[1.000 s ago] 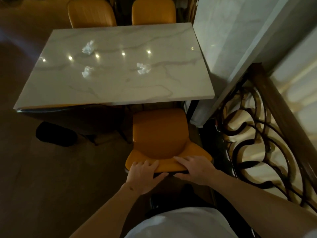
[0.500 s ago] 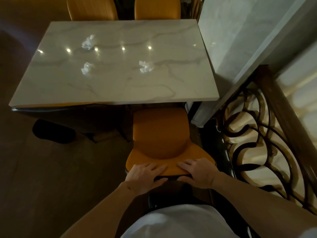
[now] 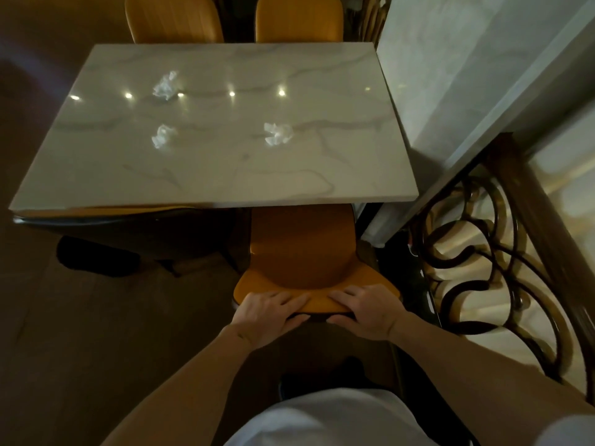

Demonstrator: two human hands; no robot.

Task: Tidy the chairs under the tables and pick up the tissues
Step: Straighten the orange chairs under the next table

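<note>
An orange chair (image 3: pixel 302 249) stands right before me, its seat partly under the near edge of a marble table (image 3: pixel 225 175). My left hand (image 3: pixel 269 312) and my right hand (image 3: pixel 363 309) both grip the top of its backrest. Three crumpled white tissues lie on the tabletop: the far-left tissue (image 3: pixel 165 86), the near-left tissue (image 3: pixel 163 137) and the right tissue (image 3: pixel 277 134).
Two more orange chairs (image 3: pixel 174 19) (image 3: pixel 299 19) stand at the table's far side. Another orange chair's edge (image 3: pixel 128 210) shows under the table's left near edge. A marble pillar (image 3: pixel 467 91) and an ornate railing (image 3: pixel 483 252) close off the right. A dark object (image 3: pixel 96 255) lies on the floor.
The chair has slid forward, further under the table, with both hands staying on its backrest. The view has moved closer to the table.
</note>
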